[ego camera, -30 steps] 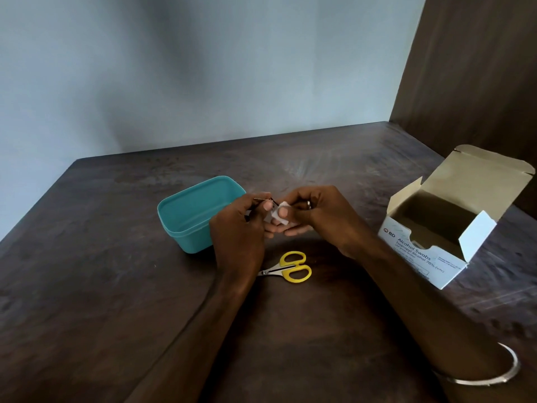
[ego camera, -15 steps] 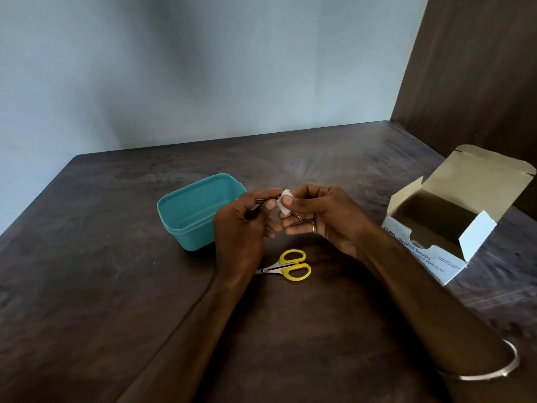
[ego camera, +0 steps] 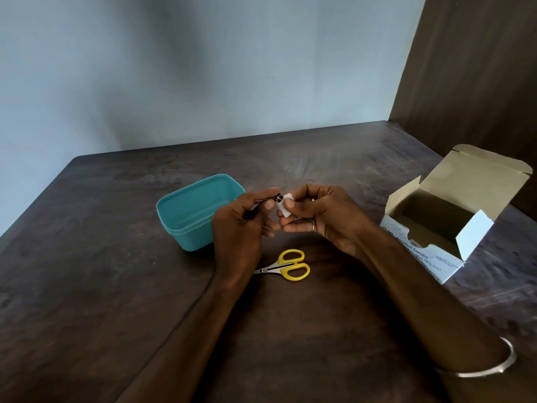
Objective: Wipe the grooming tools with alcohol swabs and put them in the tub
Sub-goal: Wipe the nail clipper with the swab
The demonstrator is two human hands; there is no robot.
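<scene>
The left hand (ego camera: 241, 228) pinches a slim metal tool (ego camera: 271, 199); the right hand (ego camera: 322, 216) pinches a white folded swab (ego camera: 284, 206) at its tip. Rounded teal plastic tub (ego camera: 186, 225) beside.

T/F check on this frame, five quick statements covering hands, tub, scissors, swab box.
1. The left hand holds a small metal grooming tool. True.
2. The right hand pinches a white alcohol swab against the tool's tip. True.
3. The yellow-handled scissors are already in the teal tub. False: they lie on the table, near side of the tub, and the visible part of the tub's inside shows nothing.
4. The alcohol swab box is closed. False: its lid flap stands open.
5. The swab box sits left of the tub. False: it is off to the right, beyond the right hand.
</scene>
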